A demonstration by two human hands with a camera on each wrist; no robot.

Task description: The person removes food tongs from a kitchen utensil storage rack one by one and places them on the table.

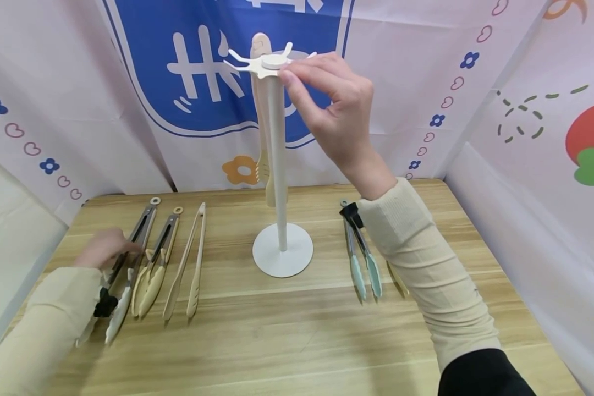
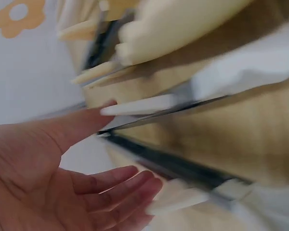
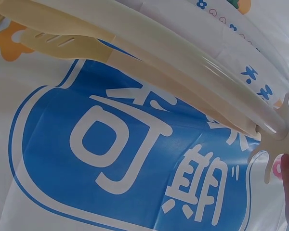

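Note:
My right hand (image 1: 337, 93) is at the top of a white utensil stand (image 1: 279, 159), where thumb and fingers pinch one hook of its hook plate (image 1: 255, 66). Beige tongs (image 3: 149, 72) with a slotted end hang from the plate behind the pole. At the table's left, my left hand (image 2: 62, 178) reaches over white-tipped tongs (image 2: 149, 104). Thumb and fingers are spread on either side of them; contact is unclear through the blur. Cream-tipped tongs (image 1: 153, 289) and pale beige tongs (image 1: 196, 275) lie just right of that hand.
Mint-tipped tongs (image 1: 373, 275) lie right of the stand's round base (image 1: 297, 263). A yellowish piece (image 1: 398, 279) is mostly hidden by my right sleeve. Printed cloth (image 1: 391, 49) hangs behind the wooden table (image 1: 277, 341).

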